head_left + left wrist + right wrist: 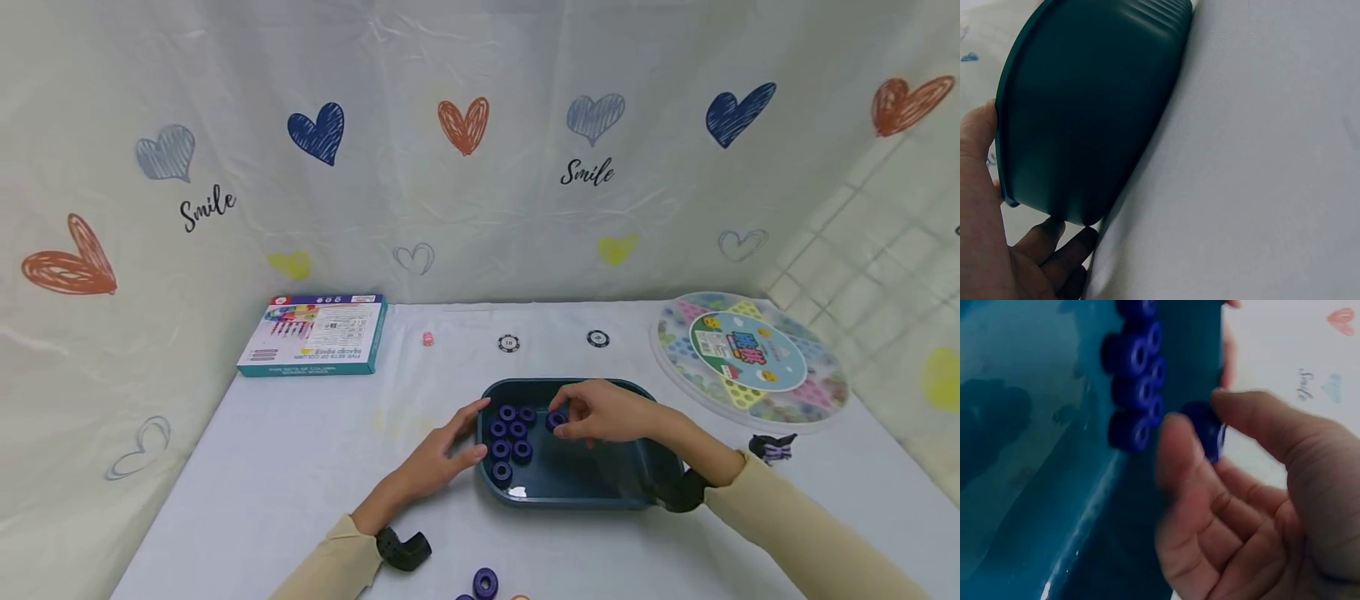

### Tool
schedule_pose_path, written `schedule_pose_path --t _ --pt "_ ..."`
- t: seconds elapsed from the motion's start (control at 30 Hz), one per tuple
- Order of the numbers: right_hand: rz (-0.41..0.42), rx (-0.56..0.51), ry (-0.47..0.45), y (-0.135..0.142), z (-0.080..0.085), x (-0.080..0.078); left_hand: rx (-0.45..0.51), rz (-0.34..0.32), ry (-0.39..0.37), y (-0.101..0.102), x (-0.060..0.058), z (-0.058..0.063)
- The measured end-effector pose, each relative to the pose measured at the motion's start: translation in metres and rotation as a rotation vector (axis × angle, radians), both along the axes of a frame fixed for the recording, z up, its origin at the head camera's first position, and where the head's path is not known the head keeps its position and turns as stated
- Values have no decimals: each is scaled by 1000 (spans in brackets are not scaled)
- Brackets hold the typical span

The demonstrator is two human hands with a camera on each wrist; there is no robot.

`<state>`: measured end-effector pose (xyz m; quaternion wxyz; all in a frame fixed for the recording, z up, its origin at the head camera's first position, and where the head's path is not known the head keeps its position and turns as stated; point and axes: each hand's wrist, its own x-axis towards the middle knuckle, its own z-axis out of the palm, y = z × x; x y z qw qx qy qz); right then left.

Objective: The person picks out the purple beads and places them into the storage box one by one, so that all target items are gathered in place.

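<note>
A dark teal tray (pixel 585 492) sits on the white table. My left hand (pixel 442 458) holds its left side, thumb at the rim and fingertips against the outer wall, as the left wrist view shows. Over the tray, my right hand (pixel 611 410) pinches a purple bead (pixel 556 419), thick and ring-shaped, between thumb and fingers. In the right wrist view this held bead (pixel 1207 430) is tilted. Several matching beads (pixel 517 430) stand in rows along the tray's left end, holes facing up.
More purple beads (pixel 485 582) lie at the table's near edge. Behind the tray are a small pink piece (pixel 427 338) and two poker chips (pixel 509 342). A flat game box (pixel 315 335) lies back left; a round game board (pixel 750 358) and a dark figure (pixel 772 447) are right.
</note>
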<state>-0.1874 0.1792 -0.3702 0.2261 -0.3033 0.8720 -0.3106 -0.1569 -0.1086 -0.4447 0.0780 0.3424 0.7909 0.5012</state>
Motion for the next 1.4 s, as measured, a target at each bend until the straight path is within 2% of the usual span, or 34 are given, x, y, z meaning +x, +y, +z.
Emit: schedule_pose_path --t 0.2,0.4,0.57,0.73,1.0,1.2,1.4 --pt "-58 104 -13 -7 -14 -17 5 8 9 0 1 -1" --pt "-180 157 -55 -12 -28 -22 7 3 1 2 1 -4" --pt "-290 176 -104 -16 -29 -20 2 -2 5 3 1 -2" --pt "-368 140 -132 -20 -25 -19 0 -1 12 3 1 2" --pt "-392 103 -127 -23 -25 -19 0 -1 14 3 1 4" --pt "-380 69 -148 -24 -26 -20 -9 6 14 2 1 3" --pt "-343 113 -133 -24 -22 -20 -2 3 18 1 0 2"
